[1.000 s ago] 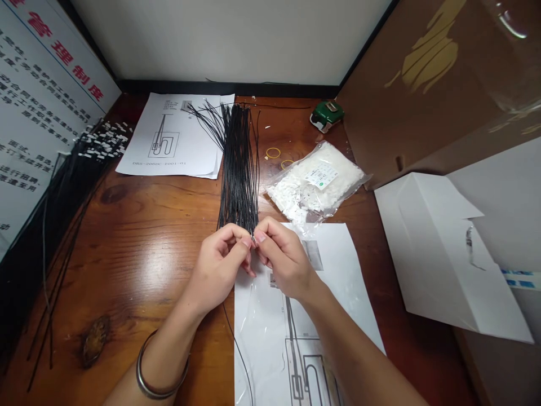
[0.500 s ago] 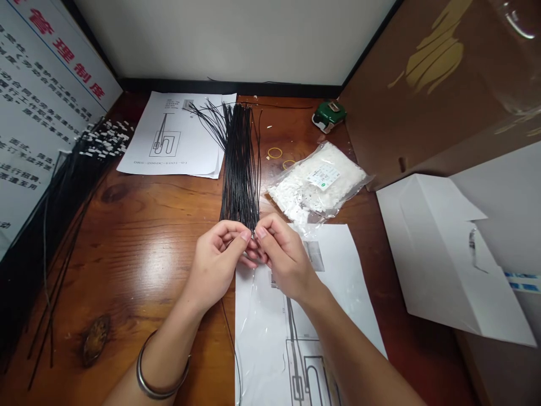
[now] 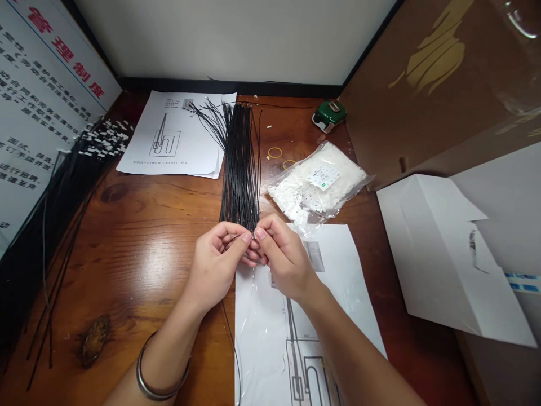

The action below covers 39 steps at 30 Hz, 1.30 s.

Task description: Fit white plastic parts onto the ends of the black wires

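Observation:
My left hand [image 3: 220, 262] is closed in a pinch on a thin black wire [image 3: 231, 332], whose tail trails from under the palm down onto the printed drawing [image 3: 262, 349]. Fingertip to fingertip with it, my right hand [image 3: 285, 256] is also pinched closed. Whatever sits between its thumb and forefinger is tiny and mostly hidden. Just beyond both hands lies a bundle of black wires [image 3: 240, 163], its near ends close to my fingertips. To the right of the bundle rests a clear bag of small white plastic connectors [image 3: 338, 163].
At left, a second bundle of black wires [image 3: 46, 208] carries white connectors [image 3: 105, 138] at its ends. Another drawing sheet [image 3: 139, 149] lies at the back. A green tape measure [image 3: 329, 115], yellow rubber bands [image 3: 275, 153] and a white box [image 3: 431, 254] are on the right.

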Each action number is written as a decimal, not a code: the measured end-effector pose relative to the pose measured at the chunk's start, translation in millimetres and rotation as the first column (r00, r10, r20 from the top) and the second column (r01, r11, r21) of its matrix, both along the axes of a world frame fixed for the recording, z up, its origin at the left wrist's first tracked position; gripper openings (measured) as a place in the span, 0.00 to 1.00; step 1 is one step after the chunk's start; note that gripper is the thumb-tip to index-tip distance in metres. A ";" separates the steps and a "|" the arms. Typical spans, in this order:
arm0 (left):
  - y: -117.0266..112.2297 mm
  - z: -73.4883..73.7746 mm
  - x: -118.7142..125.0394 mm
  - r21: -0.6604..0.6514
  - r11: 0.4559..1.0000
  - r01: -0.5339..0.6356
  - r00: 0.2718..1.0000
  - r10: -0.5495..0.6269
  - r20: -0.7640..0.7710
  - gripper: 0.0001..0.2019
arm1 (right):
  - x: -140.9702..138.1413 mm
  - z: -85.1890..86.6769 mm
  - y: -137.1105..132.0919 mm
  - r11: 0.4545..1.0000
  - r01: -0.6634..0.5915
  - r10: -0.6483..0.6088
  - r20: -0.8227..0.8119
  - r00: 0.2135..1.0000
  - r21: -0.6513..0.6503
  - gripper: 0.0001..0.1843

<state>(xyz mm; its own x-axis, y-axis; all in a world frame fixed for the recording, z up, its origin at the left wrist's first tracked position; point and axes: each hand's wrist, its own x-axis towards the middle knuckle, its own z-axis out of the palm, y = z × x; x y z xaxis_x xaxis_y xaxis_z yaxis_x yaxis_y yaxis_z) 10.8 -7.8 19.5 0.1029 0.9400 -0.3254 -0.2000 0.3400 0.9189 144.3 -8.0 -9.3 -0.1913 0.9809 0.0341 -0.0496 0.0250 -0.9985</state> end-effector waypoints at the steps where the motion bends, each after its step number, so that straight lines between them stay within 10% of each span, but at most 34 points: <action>1: 0.0 0.2 0.0 -0.002 1.000 -0.005 1.000 0.005 -0.002 0.09 | 0.2 0.4 -0.1 1.000 0.001 -0.001 0.023 1.000 0.011 0.11; 19: 0.6 1.2 1.6 -0.009 1.000 -0.030 0.999 0.030 -0.013 0.09 | -0.9 -0.8 -1.8 0.999 0.038 -0.037 0.053 0.998 -0.017 0.12; 39: -8.7 -11.3 -2.8 0.443 0.895 0.059 0.875 0.167 -0.454 0.04 | -2.3 -0.7 1.4 0.993 0.070 -0.071 -0.008 0.997 -0.097 0.14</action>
<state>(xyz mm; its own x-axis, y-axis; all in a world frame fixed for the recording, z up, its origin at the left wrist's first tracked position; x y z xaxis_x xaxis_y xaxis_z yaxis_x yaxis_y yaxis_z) 8.0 -16.5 8.3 -0.0105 0.9930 0.1177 0.2867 -0.1098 0.9517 142.0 -6.6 -10.0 -0.1218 0.9908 -0.0598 -0.0623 -0.0678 -0.9958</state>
